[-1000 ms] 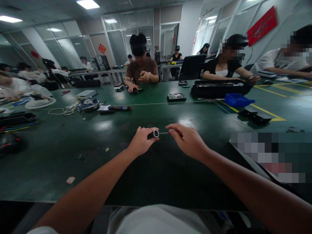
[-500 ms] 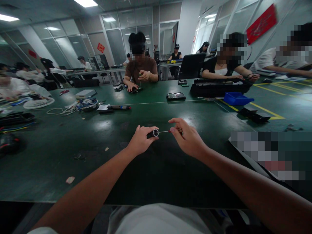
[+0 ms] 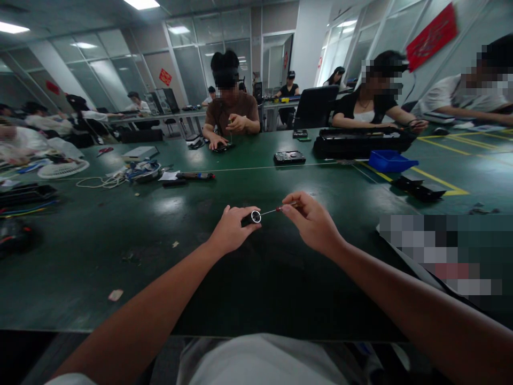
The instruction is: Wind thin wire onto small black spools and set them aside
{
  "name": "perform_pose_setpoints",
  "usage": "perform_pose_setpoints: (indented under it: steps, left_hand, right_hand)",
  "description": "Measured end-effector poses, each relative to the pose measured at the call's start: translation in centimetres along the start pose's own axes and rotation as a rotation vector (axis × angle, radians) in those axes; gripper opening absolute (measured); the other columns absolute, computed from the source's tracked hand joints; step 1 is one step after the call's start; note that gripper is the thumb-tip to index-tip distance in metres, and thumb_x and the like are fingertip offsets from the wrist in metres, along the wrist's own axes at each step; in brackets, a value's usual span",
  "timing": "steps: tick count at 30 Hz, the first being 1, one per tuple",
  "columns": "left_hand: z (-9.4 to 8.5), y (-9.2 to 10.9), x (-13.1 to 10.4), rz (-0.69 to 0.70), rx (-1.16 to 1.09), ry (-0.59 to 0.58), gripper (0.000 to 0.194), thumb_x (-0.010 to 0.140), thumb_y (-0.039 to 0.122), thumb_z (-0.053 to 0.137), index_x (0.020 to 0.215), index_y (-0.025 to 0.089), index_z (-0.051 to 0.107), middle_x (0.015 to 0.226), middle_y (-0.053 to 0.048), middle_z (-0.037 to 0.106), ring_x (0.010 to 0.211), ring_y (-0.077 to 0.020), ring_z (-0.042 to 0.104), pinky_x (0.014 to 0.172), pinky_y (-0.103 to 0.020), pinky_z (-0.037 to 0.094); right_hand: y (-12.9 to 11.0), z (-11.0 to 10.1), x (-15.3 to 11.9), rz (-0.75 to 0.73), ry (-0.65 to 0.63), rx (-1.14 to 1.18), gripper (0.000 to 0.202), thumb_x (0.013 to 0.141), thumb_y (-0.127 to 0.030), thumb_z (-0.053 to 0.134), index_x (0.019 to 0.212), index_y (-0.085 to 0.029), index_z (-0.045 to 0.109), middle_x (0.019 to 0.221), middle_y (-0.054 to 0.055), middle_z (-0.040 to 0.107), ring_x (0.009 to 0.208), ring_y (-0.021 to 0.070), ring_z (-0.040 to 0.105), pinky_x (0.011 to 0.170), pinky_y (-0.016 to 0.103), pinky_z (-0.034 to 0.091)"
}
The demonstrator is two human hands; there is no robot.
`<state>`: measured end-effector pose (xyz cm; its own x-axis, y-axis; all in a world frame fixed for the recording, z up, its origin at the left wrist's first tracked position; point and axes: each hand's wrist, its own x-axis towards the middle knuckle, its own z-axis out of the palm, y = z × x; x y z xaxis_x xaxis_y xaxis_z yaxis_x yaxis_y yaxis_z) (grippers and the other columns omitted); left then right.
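My left hand (image 3: 232, 230) is closed around a dark cylindrical part (image 3: 255, 217) whose round, silver-rimmed end faces me. To its right, my right hand (image 3: 310, 222) pinches a thin screwdriver (image 3: 278, 209) with a red collar and a pale handle mostly covered by the fingers. The metal shaft points left, and its tip meets the rimmed end of the part; whether it is inside cannot be made out. Both hands are above the green table (image 3: 240, 299) near its front edge.
Ahead lie a hard drive (image 3: 289, 157), a blue tray (image 3: 390, 161), black brackets (image 3: 419, 188) and a long black unit (image 3: 360, 143). Left are a pen-like tool (image 3: 196, 176), a bowl of cables (image 3: 143, 170) and a white fan (image 3: 63, 168). A person (image 3: 230, 109) works opposite.
The fingers of my right hand have closed in around the screwdriver, and its handle end has risen, so the shaft now slants down to the left. My left hand has hardly moved.
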<state>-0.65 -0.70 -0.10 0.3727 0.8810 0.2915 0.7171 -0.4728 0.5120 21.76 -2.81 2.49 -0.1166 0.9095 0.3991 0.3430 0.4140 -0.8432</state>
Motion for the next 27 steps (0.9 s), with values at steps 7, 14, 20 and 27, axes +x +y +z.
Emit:
perform_pose_setpoints:
  steps: [7, 14, 20, 27]
  left_hand:
    - [-0.6, 0.2, 0.1, 0.143, 0.108, 0.030, 0.037, 0.090, 0.026, 0.064, 0.126, 0.032, 0.061, 0.124, -0.003, 0.066, 0.122, -0.0234, 0.053, 0.119, -0.063, 0.005]
    - [-0.1, -0.3, 0.4, 0.061, 0.088, -0.037, 0.039, 0.088, 0.029, 0.067, 0.127, 0.032, 0.060, 0.124, -0.003, 0.066, 0.121, -0.0254, 0.054, 0.117, -0.066, 0.014]
    - [-0.1, 0.0, 0.4, 0.022, 0.070, -0.044, 0.039, 0.089, 0.033, 0.067, 0.127, 0.029, 0.060, 0.118, -0.004, 0.068, 0.115, -0.0245, 0.058, 0.117, -0.059, 0.020]
    - [0.0, 0.0, 0.3, 0.018, 0.041, -0.013, 0.040, 0.088, 0.034, 0.069, 0.127, 0.028, 0.061, 0.120, -0.004, 0.068, 0.113, -0.0246, 0.059, 0.115, -0.056, 0.025]
  right_hand:
    - [2.1, 0.2, 1.6, 0.407, 0.113, 0.577, 0.025, 0.084, -0.045, 0.064, 0.079, -0.021, 0.058, 0.071, -0.001, 0.058, 0.061, 0.0125, 0.053, 0.065, 0.033, 0.052]
    - [1.9, 0.5, 1.1, 0.224, 0.118, 0.362, 0.025, 0.086, -0.046, 0.064, 0.088, -0.021, 0.060, 0.078, 0.001, 0.065, 0.069, 0.0154, 0.061, 0.071, 0.035, 0.053]
    - [2.2, 0.7, 0.9, 0.088, 0.128, 0.245, 0.022, 0.091, -0.042, 0.058, 0.093, -0.021, 0.060, 0.080, 0.002, 0.067, 0.071, 0.0169, 0.065, 0.074, 0.038, 0.054]
    - [1.7, 0.6, 0.7, 0.067, 0.106, 0.199, 0.022, 0.091, -0.041, 0.059, 0.094, -0.020, 0.064, 0.081, 0.004, 0.071, 0.073, 0.0172, 0.068, 0.072, 0.034, 0.055]
